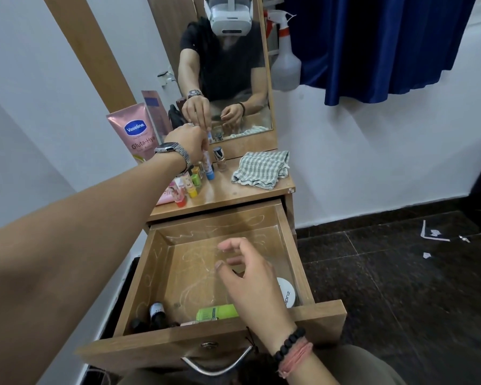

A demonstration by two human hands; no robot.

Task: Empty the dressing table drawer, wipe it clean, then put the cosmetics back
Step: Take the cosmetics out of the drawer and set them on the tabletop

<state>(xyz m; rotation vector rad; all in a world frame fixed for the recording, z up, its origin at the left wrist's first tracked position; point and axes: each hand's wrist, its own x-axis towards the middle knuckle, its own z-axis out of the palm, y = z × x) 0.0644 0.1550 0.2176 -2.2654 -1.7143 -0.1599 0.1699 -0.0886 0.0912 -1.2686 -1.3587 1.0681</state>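
The left hand (190, 141) is reaching across to the dressing table top (233, 190) and is pinching the upper end of a blue-capped tube (208, 162), holding it upright so that it stands among the small cosmetics (190, 186) already lined up there. The grip is closed on the tube; its base appears to be on or just above the wood, and which one cannot be told.

The right hand (250, 279) is hovering over the open drawer (289, 245), fingers loosely curled and gripping nothing, apparently positioning itself for the next item. The drawer is not yet emptied: a white round jar (288, 294) is lying by the right wall, a green tube (215, 312) and two dark bottles (153, 315) are lying against the front. White scuff marks are showing on the drawer floor.

A checked cloth (261, 169) is lying bunched on the top, near the mirror (228, 65), presumably kept for wiping. A pink Vaseline tube (138, 132) is leaning against the wall.
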